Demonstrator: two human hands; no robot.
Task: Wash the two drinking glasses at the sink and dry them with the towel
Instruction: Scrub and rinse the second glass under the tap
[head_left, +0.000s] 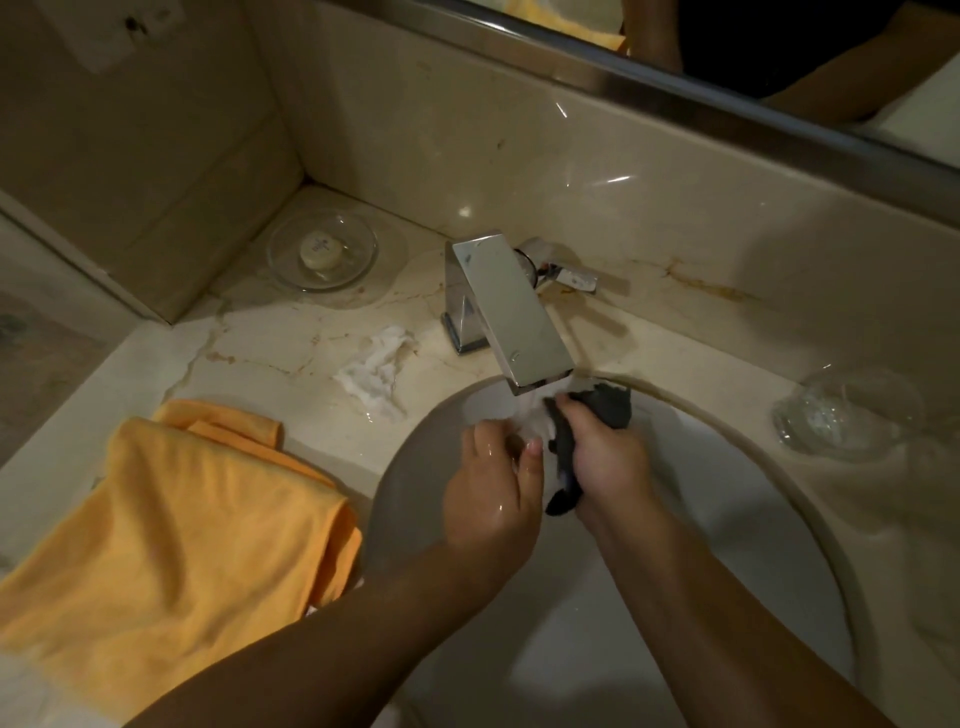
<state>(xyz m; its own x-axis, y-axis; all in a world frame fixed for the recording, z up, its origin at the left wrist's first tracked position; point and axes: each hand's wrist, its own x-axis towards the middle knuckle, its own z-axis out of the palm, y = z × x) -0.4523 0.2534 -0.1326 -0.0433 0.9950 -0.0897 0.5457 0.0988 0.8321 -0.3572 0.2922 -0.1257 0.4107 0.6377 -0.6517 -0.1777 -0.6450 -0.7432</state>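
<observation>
Over the white sink basin (675, 519), under the chrome faucet (511, 312), my left hand (491, 499) grips a clear drinking glass (535, 423). Most of the glass is hidden by fingers and running water. My right hand (605, 457) holds a dark grey washing cloth (602, 408) pressed against the glass. A second drinking glass (847, 421), wet, lies on the counter to the right of the basin. The orange towel (171, 530) lies folded on the counter left of the basin.
A glass soap dish (358, 260) with a round soap bar (319, 250) sits in the back left corner. A crumpled white wrapper (374, 371) lies left of the faucet. The faucet lever (569, 274) points right. A mirror runs along the back wall.
</observation>
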